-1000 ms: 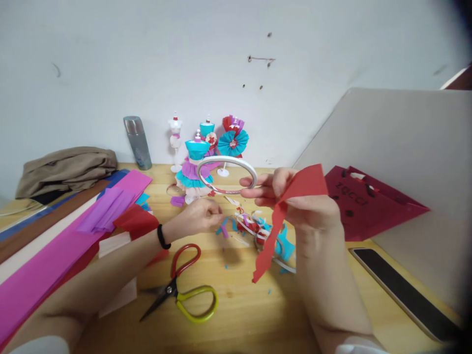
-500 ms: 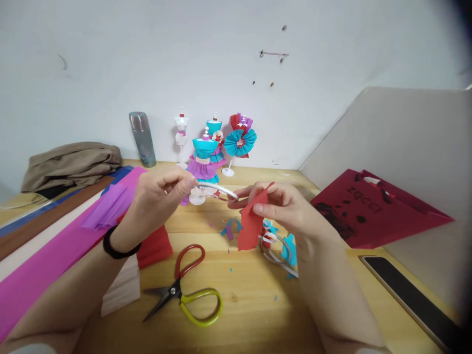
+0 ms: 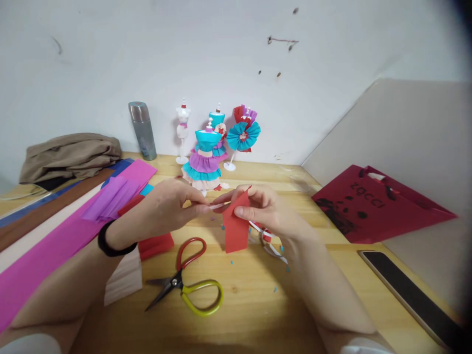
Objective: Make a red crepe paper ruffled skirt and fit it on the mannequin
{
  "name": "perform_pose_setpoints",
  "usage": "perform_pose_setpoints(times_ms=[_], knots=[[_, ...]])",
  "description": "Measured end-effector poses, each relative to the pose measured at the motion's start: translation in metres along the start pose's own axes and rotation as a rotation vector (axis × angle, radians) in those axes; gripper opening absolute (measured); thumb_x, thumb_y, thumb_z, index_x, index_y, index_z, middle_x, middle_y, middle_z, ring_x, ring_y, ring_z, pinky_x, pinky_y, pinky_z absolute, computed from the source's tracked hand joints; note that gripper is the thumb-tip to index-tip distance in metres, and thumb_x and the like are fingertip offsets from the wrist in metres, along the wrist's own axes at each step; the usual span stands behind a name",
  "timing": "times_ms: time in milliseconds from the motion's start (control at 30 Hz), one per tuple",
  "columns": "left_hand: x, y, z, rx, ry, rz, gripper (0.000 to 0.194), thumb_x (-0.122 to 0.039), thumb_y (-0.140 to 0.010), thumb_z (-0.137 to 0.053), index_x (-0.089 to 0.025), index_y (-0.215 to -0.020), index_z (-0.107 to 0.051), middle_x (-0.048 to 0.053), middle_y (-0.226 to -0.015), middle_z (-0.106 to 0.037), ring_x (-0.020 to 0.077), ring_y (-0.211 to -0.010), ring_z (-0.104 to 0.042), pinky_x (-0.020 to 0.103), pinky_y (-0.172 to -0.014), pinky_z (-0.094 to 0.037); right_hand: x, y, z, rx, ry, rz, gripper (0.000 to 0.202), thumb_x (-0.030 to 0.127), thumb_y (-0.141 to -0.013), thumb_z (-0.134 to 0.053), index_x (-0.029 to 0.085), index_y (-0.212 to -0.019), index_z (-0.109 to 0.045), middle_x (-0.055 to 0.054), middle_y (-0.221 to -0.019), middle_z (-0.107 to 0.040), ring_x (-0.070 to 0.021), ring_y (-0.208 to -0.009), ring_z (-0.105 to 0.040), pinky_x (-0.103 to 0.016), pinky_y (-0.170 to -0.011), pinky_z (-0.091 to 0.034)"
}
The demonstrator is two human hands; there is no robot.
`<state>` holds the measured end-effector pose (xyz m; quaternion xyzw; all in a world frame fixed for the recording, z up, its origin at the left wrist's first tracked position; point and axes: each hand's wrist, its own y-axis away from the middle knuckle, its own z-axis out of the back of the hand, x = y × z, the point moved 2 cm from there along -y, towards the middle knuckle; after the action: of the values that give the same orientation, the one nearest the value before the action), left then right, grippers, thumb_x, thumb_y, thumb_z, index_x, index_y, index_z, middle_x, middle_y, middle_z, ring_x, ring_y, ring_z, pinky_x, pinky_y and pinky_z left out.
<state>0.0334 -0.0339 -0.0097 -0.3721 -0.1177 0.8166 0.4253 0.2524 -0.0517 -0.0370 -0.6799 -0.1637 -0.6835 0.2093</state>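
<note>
Between my two hands runs a narrow white strip, its left end pinched by my left hand. My right hand pinches a piece of red crepe paper that hangs down over the table. The strip's other end passes behind the red paper at my right fingers, so how it is held there is hidden. Below my hands lie scissors with one red and one yellow handle, blades apart and pointing left. Beneath my right wrist is a loop of white ribbon, partly covered.
Small mannequins in crepe-paper dresses stand at the back, beside a grey flask. Crepe-paper strips and a brown cloth lie left. At right are a red paper bag and a phone. Blue scraps dot the table.
My hands have drawn closer together, so less of the white strip shows between them. The red paper has shifted left with my right hand and now hangs flatter. Blue scraps near my right wrist are less visible.
</note>
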Motion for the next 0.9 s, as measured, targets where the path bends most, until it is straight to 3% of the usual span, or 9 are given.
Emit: perform_pose_setpoints(times_ms=[100, 233, 367, 467, 600, 767, 900], knots=[[0.007, -0.001, -0.001, 0.081, -0.014, 0.036, 0.02, -0.019, -0.086, -0.06, -0.02, -0.076, -0.077, -0.002, -0.055, -0.063, 0.0093, -0.049, -0.047, 0.022, -0.047, -0.032, 0.002, 0.001, -0.002, -0.045, -0.005, 0.006, 0.028, 0.042, -0.079, -0.081, 0.018, -0.09, -0.072, -0.008, -0.102, -0.076, -0.0215, -0.093, -0.073, -0.035, -0.083, -0.059], [0.017, -0.003, 0.001, 0.092, -0.002, 0.09, 0.019, -0.023, -0.087, -0.058, -0.019, -0.078, -0.074, 0.001, -0.068, -0.07, 0.0119, -0.058, -0.056, 0.022, -0.052, -0.038, 0.017, 0.012, 0.0, -0.074, 0.002, 0.061, 0.024, 0.04, -0.078, -0.081, 0.019, -0.087, -0.073, -0.009, -0.12, -0.073, -0.0233, -0.092, -0.074, -0.035, -0.077, -0.061], [0.025, -0.006, 0.005, 0.059, 0.079, 0.163, 0.015, -0.025, -0.085, -0.06, -0.019, -0.081, -0.074, 0.0, -0.072, -0.072, 0.0131, -0.063, -0.061, 0.022, -0.056, -0.043, 0.033, 0.027, 0.015, -0.141, 0.015, 0.163, 0.018, 0.04, -0.08, -0.078, 0.024, -0.083, -0.072, -0.007, -0.109, -0.077, -0.0208, -0.071, -0.075, -0.032, -0.059, -0.061], [0.026, -0.009, 0.008, 0.039, 0.202, 0.145, 0.014, -0.025, -0.084, -0.062, -0.019, -0.082, -0.074, 0.002, -0.076, -0.073, 0.015, -0.07, -0.065, 0.023, -0.062, -0.048, 0.038, 0.031, 0.029, -0.148, 0.049, 0.236, 0.024, 0.042, -0.075, -0.082, 0.023, -0.074, -0.068, -0.008, -0.112, -0.076, -0.0208, -0.068, -0.075, -0.033, -0.059, -0.06], [0.023, -0.01, 0.013, 0.073, 0.327, 0.137, 0.013, -0.025, -0.085, -0.063, -0.017, -0.082, -0.074, 0.003, -0.075, -0.071, 0.014, -0.068, -0.063, 0.022, -0.062, -0.049, 0.032, 0.021, 0.036, -0.025, -0.052, 0.201, 0.026, 0.039, -0.076, -0.081, 0.02, -0.074, -0.065, -0.009, -0.124, -0.073, -0.0207, -0.074, -0.076, -0.029, -0.058, -0.06], [0.028, -0.01, 0.01, 0.08, 0.651, 0.217, 0.017, -0.03, -0.085, -0.072, -0.015, -0.079, -0.072, 0.001, -0.066, -0.064, 0.0069, -0.05, -0.048, 0.017, -0.044, -0.035, 0.017, 0.005, 0.034, 0.111, -0.182, 0.136, 0.021, 0.034, -0.082, -0.077, 0.017, -0.079, -0.064, -0.011, -0.115, -0.076, -0.0215, -0.086, -0.078, -0.028, -0.068, -0.062], [0.04, -0.013, 0.001, 0.071, 0.865, 0.246, 0.027, -0.039, -0.079, -0.079, -0.014, -0.076, -0.07, 0.003, -0.066, -0.067, 0.0076, -0.049, -0.051, 0.017, -0.041, -0.034, 0.013, 0.003, 0.032, 0.147, -0.215, 0.131, 0.027, 0.04, -0.077, -0.081, 0.019, -0.077, -0.063, -0.01, -0.104, -0.077, -0.0221, -0.083, -0.077, -0.031, -0.07, -0.062]])
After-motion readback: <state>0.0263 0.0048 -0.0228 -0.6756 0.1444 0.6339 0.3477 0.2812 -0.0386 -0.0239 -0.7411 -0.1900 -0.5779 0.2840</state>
